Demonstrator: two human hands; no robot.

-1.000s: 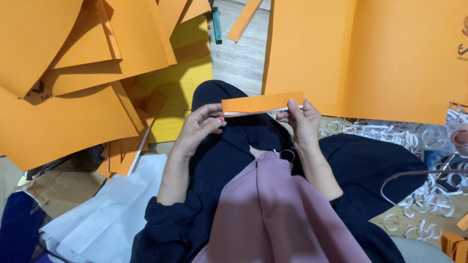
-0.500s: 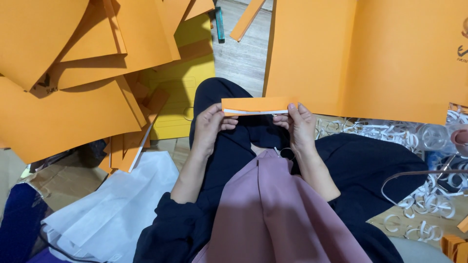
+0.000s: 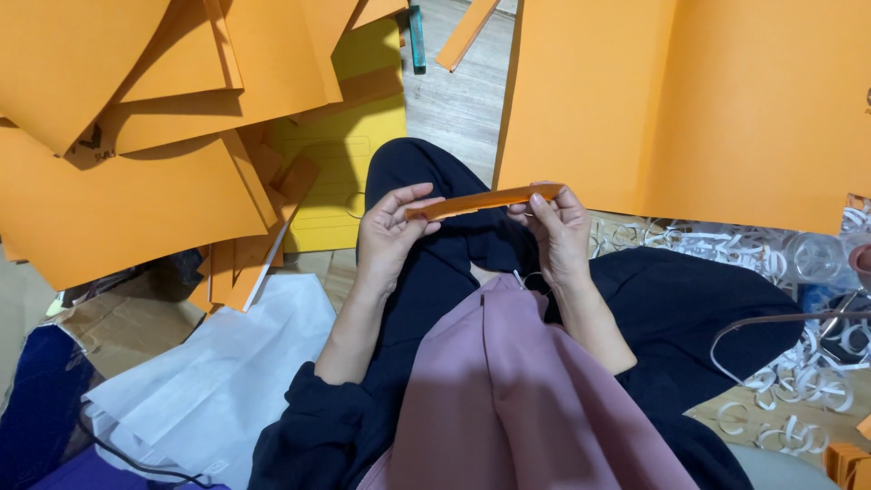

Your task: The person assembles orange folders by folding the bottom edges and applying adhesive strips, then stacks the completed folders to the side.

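I see my left hand (image 3: 388, 238) pinching the left end of the orange strip (image 3: 484, 200), fingers pressed on it. The strip, above my lap, now tilts edge-on, no longer flat-faced as before. Right of it, my right hand (image 3: 558, 231) pinches the other end.

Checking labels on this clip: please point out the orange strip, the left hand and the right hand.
orange strip (image 3: 485, 200), head view, middle of its length between the hands
left hand (image 3: 388, 231), head view, back of the hand
right hand (image 3: 558, 231), head view, back of the hand
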